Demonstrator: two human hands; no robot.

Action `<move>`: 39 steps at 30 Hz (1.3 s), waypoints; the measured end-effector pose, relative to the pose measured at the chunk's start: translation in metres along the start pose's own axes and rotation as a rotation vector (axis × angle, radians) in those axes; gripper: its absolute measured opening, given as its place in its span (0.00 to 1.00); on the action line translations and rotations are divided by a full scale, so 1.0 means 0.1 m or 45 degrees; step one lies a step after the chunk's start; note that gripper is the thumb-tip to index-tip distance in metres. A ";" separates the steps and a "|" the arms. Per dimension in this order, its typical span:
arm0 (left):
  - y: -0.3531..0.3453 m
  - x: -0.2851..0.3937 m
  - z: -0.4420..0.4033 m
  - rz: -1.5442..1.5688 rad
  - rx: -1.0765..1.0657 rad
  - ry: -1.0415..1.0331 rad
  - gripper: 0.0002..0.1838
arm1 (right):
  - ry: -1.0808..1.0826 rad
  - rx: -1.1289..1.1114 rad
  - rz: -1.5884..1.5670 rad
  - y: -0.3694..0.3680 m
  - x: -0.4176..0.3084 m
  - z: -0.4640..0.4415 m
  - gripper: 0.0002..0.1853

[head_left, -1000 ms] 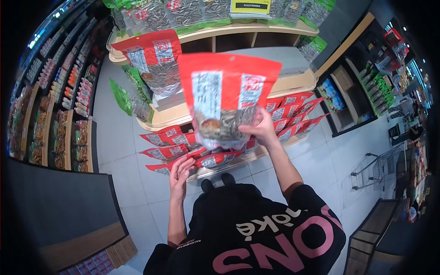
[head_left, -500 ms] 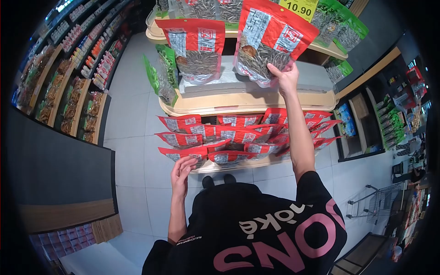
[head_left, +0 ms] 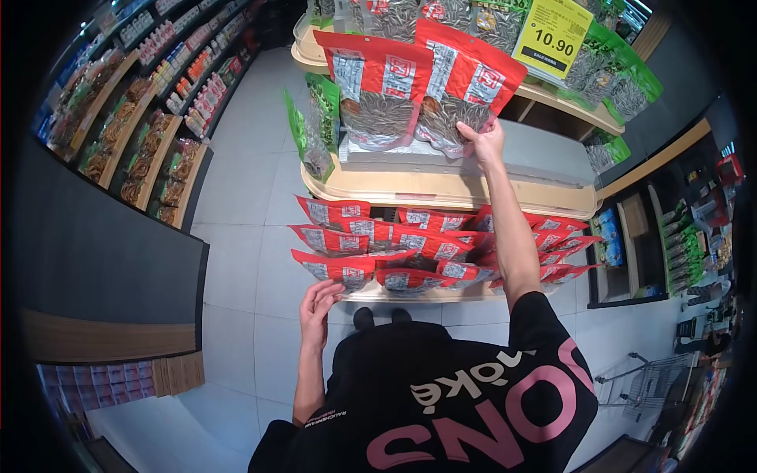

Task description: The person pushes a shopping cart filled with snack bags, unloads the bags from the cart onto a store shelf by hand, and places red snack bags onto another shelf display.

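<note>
My right hand [head_left: 485, 142] grips the lower right part of a red bag of sunflower seeds [head_left: 465, 91], thumb on its front. That bag stands upright on the middle shelf [head_left: 378, 183], its left side against another upright red bag [head_left: 374, 91]. A grey block [head_left: 536, 154] lies on the shelf behind and to the right. Near the front edge of the lowest shelf, my left hand [head_left: 319, 307] holds nothing, its fingers slightly bent and apart, close to a red bag [head_left: 335, 268] in the lower rows.
Green bags [head_left: 311, 130] stand at the shelf's left end. A yellow price sign [head_left: 552, 38] showing 10.90 hangs at the upper shelf. Racks of snacks [head_left: 134, 142] line the left side. A shopping cart [head_left: 650, 382] is on the floor at the right.
The held bag has gone from in front of me to the middle shelf, then left against the standing bag. The view has shifted, and my left hand stays low by the bottom rows.
</note>
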State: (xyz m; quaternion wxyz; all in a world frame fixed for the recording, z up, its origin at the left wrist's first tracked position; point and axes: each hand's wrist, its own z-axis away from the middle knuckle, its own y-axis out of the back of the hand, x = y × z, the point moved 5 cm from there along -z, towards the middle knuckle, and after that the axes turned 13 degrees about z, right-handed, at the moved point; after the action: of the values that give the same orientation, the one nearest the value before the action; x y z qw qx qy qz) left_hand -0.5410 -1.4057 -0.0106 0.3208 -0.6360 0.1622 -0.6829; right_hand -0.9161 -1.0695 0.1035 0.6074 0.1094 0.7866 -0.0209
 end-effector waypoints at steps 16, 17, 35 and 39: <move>0.03 -0.06 -0.01 0.002 -0.011 0.027 0.23 | 0.074 -0.129 -0.030 -0.24 0.10 -0.01 0.33; 0.03 -0.07 -0.01 0.000 -0.015 0.029 0.23 | 0.074 -0.133 -0.015 -0.24 0.10 0.00 0.34; 0.06 -0.09 0.03 0.003 -0.033 0.055 0.22 | 0.251 0.092 0.125 -0.12 -0.15 0.19 0.36; 0.12 -0.13 0.04 0.003 0.022 0.059 0.21 | 0.269 0.431 0.219 0.12 -0.21 0.36 0.30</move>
State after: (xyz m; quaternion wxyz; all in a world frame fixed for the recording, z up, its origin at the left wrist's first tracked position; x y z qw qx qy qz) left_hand -0.5343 -1.4049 -0.0274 0.3233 -0.6169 0.1644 -0.6985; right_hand -0.8744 -1.0667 0.1152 0.4942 0.2782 0.8188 -0.0892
